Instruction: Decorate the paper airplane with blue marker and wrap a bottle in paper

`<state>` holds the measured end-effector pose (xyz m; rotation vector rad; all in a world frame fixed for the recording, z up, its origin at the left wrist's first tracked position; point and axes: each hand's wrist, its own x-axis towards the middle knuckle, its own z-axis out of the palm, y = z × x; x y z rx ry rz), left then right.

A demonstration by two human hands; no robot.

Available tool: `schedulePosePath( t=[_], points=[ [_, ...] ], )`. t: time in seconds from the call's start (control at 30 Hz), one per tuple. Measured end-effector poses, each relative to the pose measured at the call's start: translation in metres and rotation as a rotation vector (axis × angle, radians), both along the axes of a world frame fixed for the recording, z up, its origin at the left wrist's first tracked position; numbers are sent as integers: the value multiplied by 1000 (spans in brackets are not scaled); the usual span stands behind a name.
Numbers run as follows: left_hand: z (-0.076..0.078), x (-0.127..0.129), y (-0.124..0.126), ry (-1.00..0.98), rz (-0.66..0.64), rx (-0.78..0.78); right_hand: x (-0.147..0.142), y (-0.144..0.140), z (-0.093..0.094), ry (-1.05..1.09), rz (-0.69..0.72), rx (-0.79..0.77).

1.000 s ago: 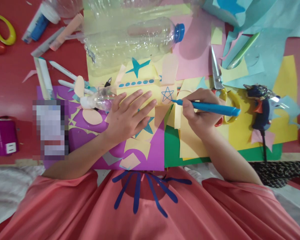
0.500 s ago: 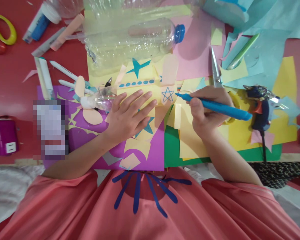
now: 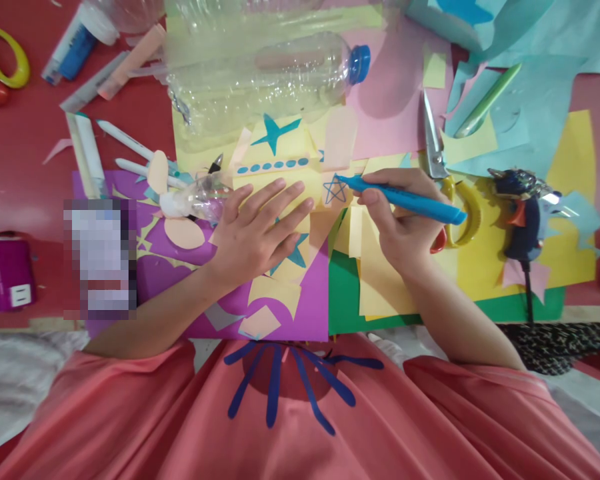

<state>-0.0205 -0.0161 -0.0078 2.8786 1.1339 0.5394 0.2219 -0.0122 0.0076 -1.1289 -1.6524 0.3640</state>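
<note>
In the head view, my right hand [image 3: 405, 217] grips a blue marker [image 3: 415, 202]. The marker's tip is at the top of a blue outlined star [image 3: 335, 191] drawn on a pale paper piece. My left hand [image 3: 260, 230] lies flat with fingers spread on a pale yellow paper piece [image 3: 275, 179]. That piece bears a row of blue dots [image 3: 273, 167] and a four-pointed blue star [image 3: 276, 134] above them. Another blue star [image 3: 296, 255] is partly hidden under my left hand. A small clear bottle [image 3: 205, 199] lies against my left fingers.
A large clear plastic bottle [image 3: 260, 80] lies across the back. Scissors [image 3: 434, 143] with yellow and red handles and a dark blue glue gun [image 3: 524, 227] are on the right. White pens [image 3: 130, 141], a blurred phone [image 3: 101, 257] and a purple box [image 3: 6, 273] are on the left.
My right hand has moved the marker slightly left, from beside the star to its top point. More of the scissors' handles shows. My left hand has stayed in place.
</note>
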Motion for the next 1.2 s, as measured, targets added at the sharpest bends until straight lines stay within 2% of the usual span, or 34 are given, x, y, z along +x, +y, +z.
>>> schedulePosePath(
  t=[0.2,0.57,0.73,1.2],
  points=[
    [-4,-1,1,11,1,14,-2,-2,4,0,6,-14],
    [3,2,0,-49,15,-135,-2,-2,1,12,2,-22],
    [3,2,0,-61,13,-173,-2,-2,2,-16,-42,-63],
    [4,2,0,-43,16,-126,-2,-1,2,23,-23,-10]
  ],
)
